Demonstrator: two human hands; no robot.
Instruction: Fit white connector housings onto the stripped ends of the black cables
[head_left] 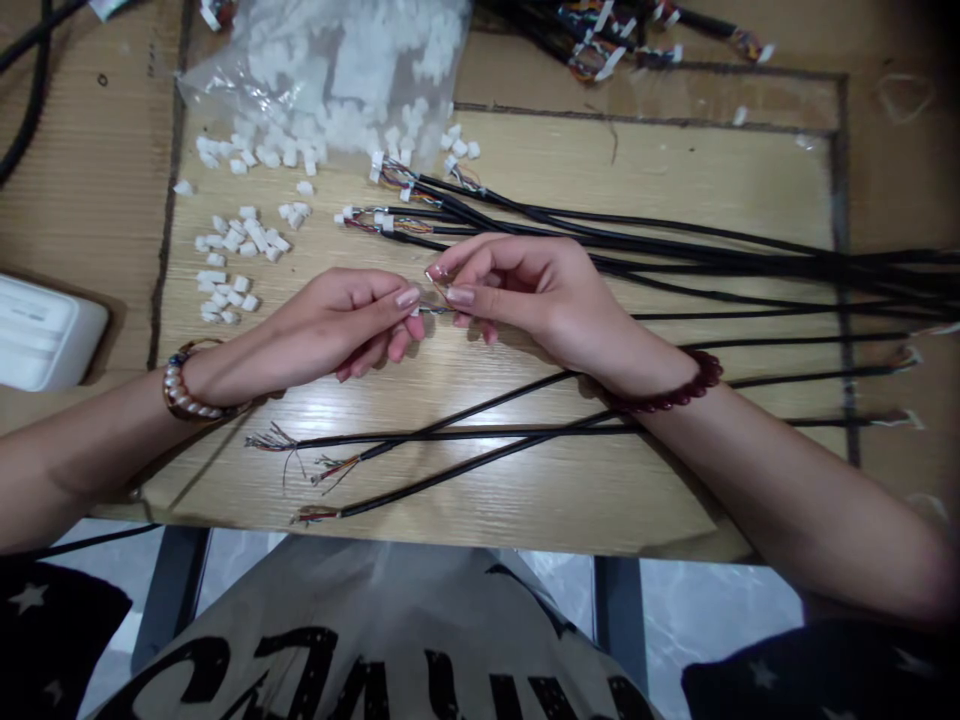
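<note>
Over the middle of the table, my left hand (358, 318) pinches a small white connector housing (415, 311), mostly covered by the fingertips. Thin wires (435, 309) run from it toward my right hand (525, 290), whose thumb and fingers are closed on the wires at the end of a black cable (660, 316). One fine wire (435, 282) stands up between the two hands. Below them lie black cables with bare, fanned wire ends (274, 440). Just above, several finished-looking cable ends carry white connectors (385, 222).
Loose white housings (247, 235) lie in small piles at the left, beside a clear plastic bag (352, 70) full of them. More cables (600, 40) lie at the back. A white box-shaped device (49, 330) sits at the far left. The table's front edge (465, 545) is close to my body.
</note>
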